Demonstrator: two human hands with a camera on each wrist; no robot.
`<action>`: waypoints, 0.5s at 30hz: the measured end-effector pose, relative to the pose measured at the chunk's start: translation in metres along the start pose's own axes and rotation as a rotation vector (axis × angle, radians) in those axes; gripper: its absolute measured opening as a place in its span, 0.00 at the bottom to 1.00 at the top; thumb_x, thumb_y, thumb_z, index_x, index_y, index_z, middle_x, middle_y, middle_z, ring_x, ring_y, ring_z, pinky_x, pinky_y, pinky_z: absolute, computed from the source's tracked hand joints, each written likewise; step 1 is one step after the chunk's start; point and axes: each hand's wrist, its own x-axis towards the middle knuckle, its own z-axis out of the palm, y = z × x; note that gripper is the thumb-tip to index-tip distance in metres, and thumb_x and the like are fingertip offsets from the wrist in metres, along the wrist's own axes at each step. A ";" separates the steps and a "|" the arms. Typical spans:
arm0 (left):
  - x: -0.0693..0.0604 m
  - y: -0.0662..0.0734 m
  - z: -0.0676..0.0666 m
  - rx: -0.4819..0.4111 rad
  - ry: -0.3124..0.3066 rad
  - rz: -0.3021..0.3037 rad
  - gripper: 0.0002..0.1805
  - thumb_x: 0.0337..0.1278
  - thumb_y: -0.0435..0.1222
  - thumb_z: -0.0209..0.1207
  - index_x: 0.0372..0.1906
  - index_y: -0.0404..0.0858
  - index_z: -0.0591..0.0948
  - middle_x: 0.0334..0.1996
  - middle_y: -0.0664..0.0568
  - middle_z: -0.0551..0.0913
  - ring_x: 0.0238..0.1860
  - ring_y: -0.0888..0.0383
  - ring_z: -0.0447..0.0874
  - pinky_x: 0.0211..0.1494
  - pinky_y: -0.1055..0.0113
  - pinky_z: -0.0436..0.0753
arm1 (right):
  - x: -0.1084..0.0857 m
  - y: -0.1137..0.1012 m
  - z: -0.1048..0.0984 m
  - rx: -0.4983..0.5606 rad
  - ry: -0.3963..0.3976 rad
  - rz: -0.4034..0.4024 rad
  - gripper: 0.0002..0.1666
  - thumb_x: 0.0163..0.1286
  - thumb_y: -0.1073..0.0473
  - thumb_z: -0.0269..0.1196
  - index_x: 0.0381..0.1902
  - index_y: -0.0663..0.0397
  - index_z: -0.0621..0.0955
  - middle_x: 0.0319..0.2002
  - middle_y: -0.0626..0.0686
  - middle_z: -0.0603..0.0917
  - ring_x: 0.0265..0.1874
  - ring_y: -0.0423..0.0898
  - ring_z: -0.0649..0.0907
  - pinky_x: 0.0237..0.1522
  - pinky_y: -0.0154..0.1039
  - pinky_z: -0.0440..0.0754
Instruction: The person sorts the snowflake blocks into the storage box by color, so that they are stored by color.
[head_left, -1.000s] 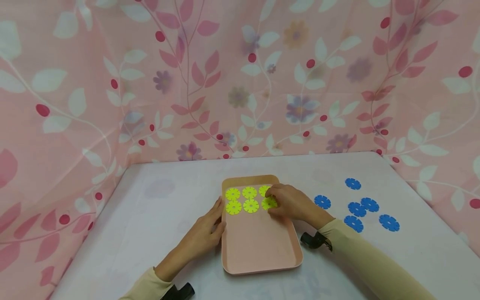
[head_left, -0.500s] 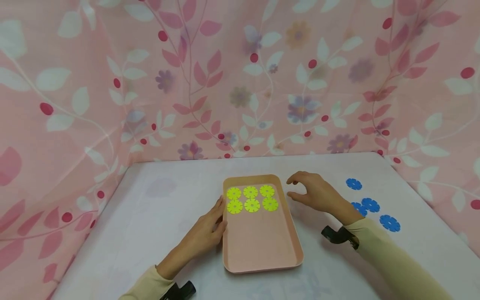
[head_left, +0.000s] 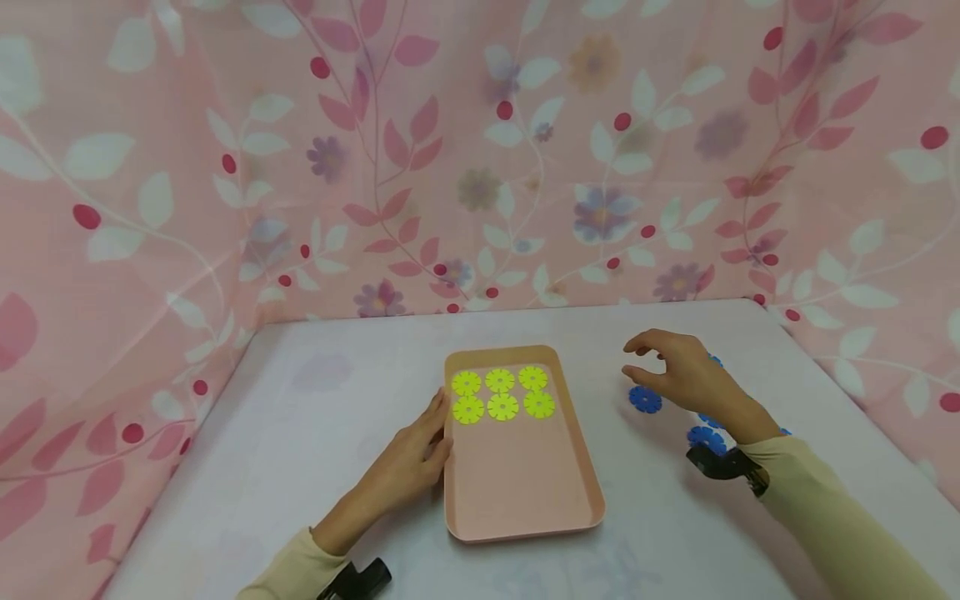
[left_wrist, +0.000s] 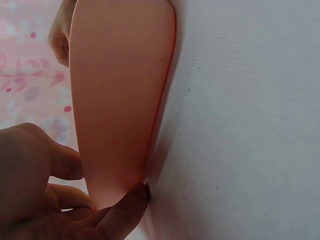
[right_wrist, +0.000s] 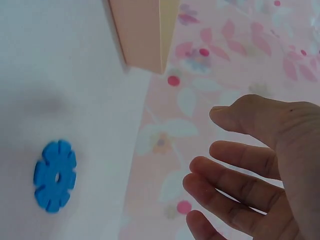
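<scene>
Pink tray [head_left: 523, 492] lies flat on the white worktop [head_left: 247, 475], its long sides running away from the person. At its left wall, the left hand [head_left: 405, 467] touches with extended, unclenched fingers. Over to the right, a blue disc [head_left: 705, 438] shows just beyond the black wrist camera [head_left: 720, 462], with more blue pieces partly hidden by the right wrist. Six notched yellow discs [head_left: 497, 412] sit in the tray's far half, in two rows of three. Well right of them, the right hand [head_left: 690, 375] hovers, released, thumb and fingers loosely curved around nothing; a lone blue disc [head_left: 647, 406] rests below its fingertips. Floral pink fabric [head_left: 465, 150] hangs behind.
</scene>
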 end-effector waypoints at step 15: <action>-0.001 0.000 0.000 0.006 -0.004 -0.003 0.36 0.76 0.33 0.56 0.80 0.28 0.56 0.81 0.40 0.52 0.79 0.48 0.53 0.77 0.49 0.61 | -0.022 0.034 -0.011 -0.013 -0.009 0.082 0.17 0.64 0.64 0.75 0.49 0.64 0.85 0.44 0.59 0.88 0.45 0.61 0.86 0.46 0.61 0.86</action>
